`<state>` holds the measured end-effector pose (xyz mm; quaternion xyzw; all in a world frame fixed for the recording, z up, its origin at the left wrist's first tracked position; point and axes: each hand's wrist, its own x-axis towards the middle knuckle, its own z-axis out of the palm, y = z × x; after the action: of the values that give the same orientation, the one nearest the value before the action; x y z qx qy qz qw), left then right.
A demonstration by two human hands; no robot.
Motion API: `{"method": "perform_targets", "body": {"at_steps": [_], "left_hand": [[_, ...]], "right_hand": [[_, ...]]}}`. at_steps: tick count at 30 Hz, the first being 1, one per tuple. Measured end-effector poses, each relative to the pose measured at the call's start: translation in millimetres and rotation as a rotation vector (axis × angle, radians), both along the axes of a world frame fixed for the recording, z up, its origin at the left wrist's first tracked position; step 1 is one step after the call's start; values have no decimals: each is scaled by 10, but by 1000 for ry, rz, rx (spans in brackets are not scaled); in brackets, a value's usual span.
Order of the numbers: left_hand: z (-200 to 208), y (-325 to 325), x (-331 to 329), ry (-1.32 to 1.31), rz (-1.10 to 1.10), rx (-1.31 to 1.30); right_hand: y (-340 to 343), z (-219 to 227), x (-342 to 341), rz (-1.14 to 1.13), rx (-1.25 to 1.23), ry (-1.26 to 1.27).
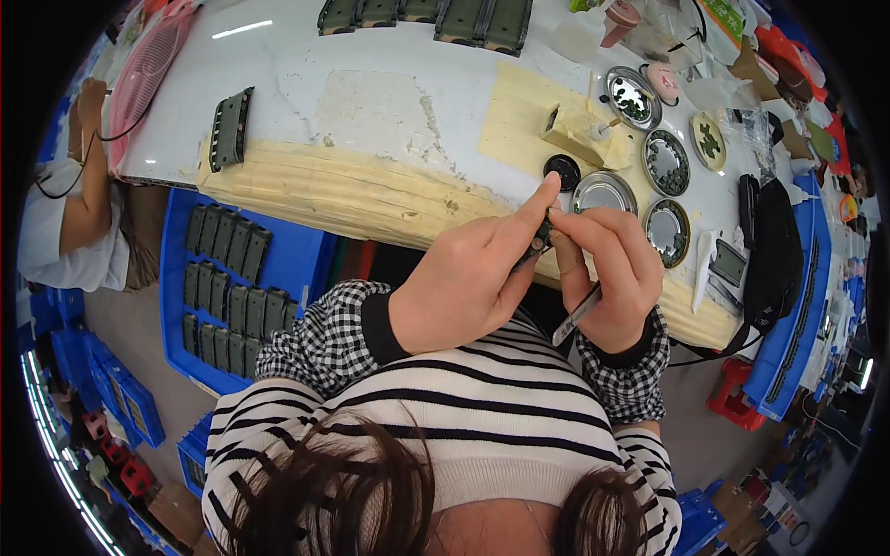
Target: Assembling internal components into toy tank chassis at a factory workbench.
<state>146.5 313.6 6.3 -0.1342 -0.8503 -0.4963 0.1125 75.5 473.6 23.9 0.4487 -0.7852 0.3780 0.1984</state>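
Above the table's near edge, my left hand (459,283) is closed around a small dark green casing (532,250), its index finger stretched along it. Most of the casing is hidden by the fingers. My right hand (614,259) meets it there, thumb and index fingertip pinched at the casing's upper end; whatever tiny part may be between them cannot be made out. Tucked in the right palm is a slim metal tool that looks like tweezers (577,317), its blunt end sticking out toward my body. Just beyond the fingertips are a black round lid (562,170) and a shallow metal dish (604,192).
Metal dishes (667,163) with small dark green parts stand at right, beside a yellow taped block (586,135). A lone green casing (231,130) lies at left; several more (482,23) lie far back. A blue crate (176,306) holds rows of casings. A person's arm (85,176) is at far left.
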Motion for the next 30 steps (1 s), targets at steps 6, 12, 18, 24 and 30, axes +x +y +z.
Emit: {"method": "perform_targets", "body": {"at_steps": [6, 12, 18, 24, 30], "left_hand": [[-9, 15, -13, 47, 23, 16], [-31, 5, -63, -71, -19, 309], [39, -24, -72, -490, -135, 990], [-31, -109, -156, -609, -254, 1386], [-124, -135, -153, -636, -384, 1638]], "right_hand": [[5, 15, 51, -30, -15, -120], [118, 104, 27, -136, -216, -303], [248, 129, -409, -339, -138, -267], [139, 54, -727, -323, -11, -212], [98, 120, -685, -294, -69, -174]]}}
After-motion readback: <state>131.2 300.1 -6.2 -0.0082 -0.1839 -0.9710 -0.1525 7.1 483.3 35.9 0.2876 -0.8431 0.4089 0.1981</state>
